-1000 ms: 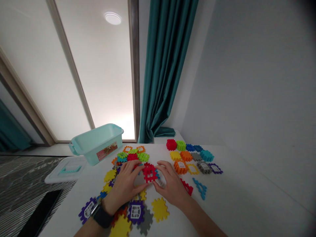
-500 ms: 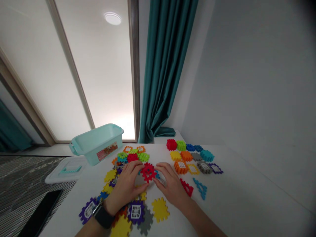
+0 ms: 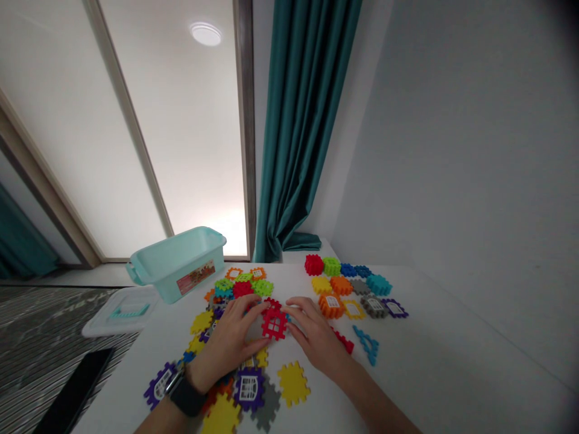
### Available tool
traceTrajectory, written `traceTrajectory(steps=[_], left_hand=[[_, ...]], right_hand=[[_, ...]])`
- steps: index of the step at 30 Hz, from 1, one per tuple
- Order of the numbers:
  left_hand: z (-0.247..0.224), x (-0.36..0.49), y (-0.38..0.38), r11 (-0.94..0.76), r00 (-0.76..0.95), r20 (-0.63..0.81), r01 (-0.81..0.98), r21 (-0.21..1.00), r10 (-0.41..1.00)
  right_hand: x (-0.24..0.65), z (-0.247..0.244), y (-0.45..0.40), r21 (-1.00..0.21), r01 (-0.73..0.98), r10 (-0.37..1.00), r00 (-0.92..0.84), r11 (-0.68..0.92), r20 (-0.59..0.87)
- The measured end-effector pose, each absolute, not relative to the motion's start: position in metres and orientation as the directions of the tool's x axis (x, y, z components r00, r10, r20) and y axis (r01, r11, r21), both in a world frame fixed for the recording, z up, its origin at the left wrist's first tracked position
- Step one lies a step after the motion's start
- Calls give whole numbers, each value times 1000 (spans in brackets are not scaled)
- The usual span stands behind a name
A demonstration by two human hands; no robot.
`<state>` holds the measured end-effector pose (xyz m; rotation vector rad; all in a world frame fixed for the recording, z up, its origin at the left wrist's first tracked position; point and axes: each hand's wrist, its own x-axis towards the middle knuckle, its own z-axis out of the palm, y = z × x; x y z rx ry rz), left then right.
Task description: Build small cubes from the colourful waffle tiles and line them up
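Note:
Between my two hands, just above the table, is a red toothed interlocking block (image 3: 274, 326) with a four-pane window opening, and more red toothed plastic shows behind its upper edge. My left hand (image 3: 233, 331) grips it from the left, thumb low and fingers at the top. From the right, my right hand (image 3: 314, 337) holds its edge with bent fingers. A purple block with a white window (image 3: 249, 389) and a yellow toothed block (image 3: 294, 383) lie nearer me. Beside my right wrist are a partly hidden red piece (image 3: 346, 342) and a blue triangular piece (image 3: 366, 345).
A mint plastic bin (image 3: 181, 259) stands at the back left, its lid (image 3: 120, 310) beside it. Coloured blocks, stacked in rows, include an orange stack (image 3: 331, 305) at the right. A black phone-like slab (image 3: 75, 392) lies at the lower left.
The red block has tipped so its window face now shows more squarely toward me, slightly lower. My fingers have shifted a little around it; the other blocks have stayed put.

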<state>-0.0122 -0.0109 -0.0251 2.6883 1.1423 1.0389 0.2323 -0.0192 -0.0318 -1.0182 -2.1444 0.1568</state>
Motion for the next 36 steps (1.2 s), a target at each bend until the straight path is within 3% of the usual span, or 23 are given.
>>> traceTrajectory(steps=[4, 14, 28, 31, 36], left_hand=[[-24, -13, -12, -744, 535, 553, 613, 267, 639], [-23, -12, -10, -705, 420, 603, 605, 371, 678], [-22, -9, -11, -694, 409, 565, 498, 520, 717], [-20, -8, -12, -680, 431, 527, 496, 540, 732], [-16, -3, -13, -628, 439, 459, 419, 656, 772]], right_hand=[[233, -27, -21, -380, 611, 700, -453, 695, 552], [225, -17, -29, -356, 576, 651, -458, 736, 605], [223, -22, -29, -139, 599, 479, -457, 789, 750], [223, -21, -29, -244, 565, 519, -397, 788, 757], [218, -23, -27, -623, 468, 753, -158, 627, 639]])
